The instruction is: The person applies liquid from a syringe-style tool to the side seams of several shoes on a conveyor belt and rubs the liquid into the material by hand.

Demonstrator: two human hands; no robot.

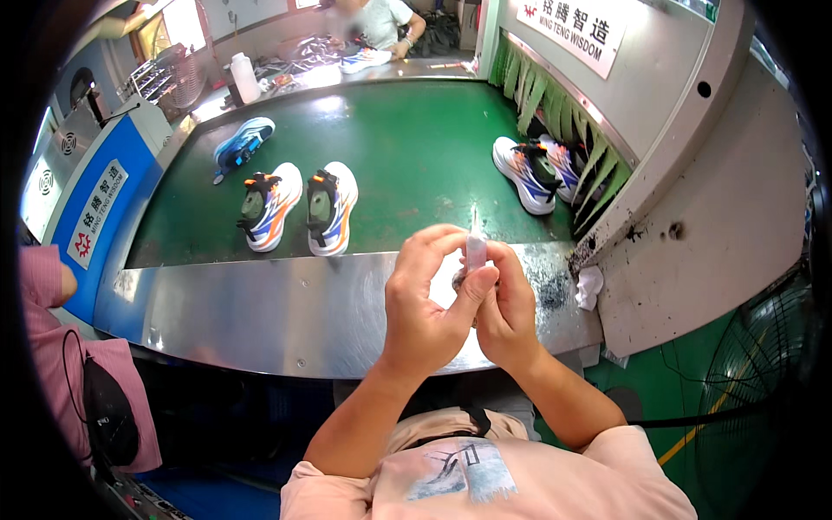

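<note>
Both of my hands meet over the metal front edge of the conveyor. Between them stands a small translucent squeeze bottle (476, 252) with a thin pointed nozzle on top, held upright. My left hand (423, 303) grips it with thumb and fingertips. My right hand (510, 314) closes around its other side, and some fingers are hidden. Beyond them, a pair of white sneakers with orange and blue trim, a left one (281, 206) and a right one (344, 208), lies on the green belt (399, 156). A blue shoe (243, 146) lies farther left.
Two more sneakers (526, 184) sit at the right by a green strip curtain (546, 95) on the machine. A crumpled white tissue (589, 287) lies on the right end of the metal edge. A black fan (750, 373) stands lower right. Another person (381, 26) works across the belt; a pink-clothed person (52, 303) is at left.
</note>
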